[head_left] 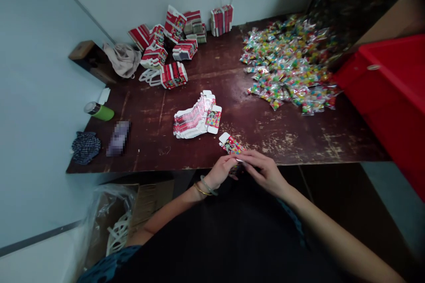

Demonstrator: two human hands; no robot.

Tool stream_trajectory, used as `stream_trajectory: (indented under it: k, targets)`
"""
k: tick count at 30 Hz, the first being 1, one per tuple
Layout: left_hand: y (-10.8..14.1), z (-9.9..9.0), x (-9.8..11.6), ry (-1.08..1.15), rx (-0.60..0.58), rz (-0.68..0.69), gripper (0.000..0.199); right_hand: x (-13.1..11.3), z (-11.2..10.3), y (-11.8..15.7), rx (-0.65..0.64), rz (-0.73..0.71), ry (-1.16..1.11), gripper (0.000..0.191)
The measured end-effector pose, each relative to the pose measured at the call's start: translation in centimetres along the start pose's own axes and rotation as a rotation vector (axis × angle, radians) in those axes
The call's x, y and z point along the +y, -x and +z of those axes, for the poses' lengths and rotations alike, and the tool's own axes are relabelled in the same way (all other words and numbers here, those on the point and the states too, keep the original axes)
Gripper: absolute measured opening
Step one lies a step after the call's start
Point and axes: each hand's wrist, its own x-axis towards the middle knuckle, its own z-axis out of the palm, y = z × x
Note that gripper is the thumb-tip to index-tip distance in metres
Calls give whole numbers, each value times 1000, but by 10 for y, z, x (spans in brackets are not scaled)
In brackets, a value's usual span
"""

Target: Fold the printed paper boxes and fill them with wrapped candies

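Close to my body, at the table's front edge, I hold a small printed carton (232, 144) in both hands. It is red with colourful patterns, and a white flap stands out at its far end. My left hand (222, 170) grips its near left side, with bangles on that wrist. From the right, my right hand (264, 169) closes its fingers on the near end, where a white edge shows; the hands hide much of this end. Just beyond lies a fanned row of flat cartons (192, 119), with one loose carton (213, 119) at its right end.
Many clear candy packets (288, 70) are heaped at the back right, beside a red bin (381, 79). Banded carton bundles (174, 75) stand at the back left. A green tumbler (103, 112) and a dark cloth (86, 147) lie at the left. Below is an open cardboard box (149, 199).
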Motion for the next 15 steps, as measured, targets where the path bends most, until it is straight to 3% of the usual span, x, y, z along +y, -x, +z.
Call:
stream_trajectory:
  k: [2,8,12,15]
  targets:
    - [0,-2,2,53,-23,-5,38,-5,-5,-2,-29,-28,35,28]
    - [6,-17,3,37,-192,97,43,-6,-9,-11,-31,94,-45,20]
    - [11,-14,-3,93,-198,-32,52,-1,6,-9,-24,-74,96,27]
    - [12,-3,-7,203,-292,-116,58,-2,-14,10,-19,-96,169,28]
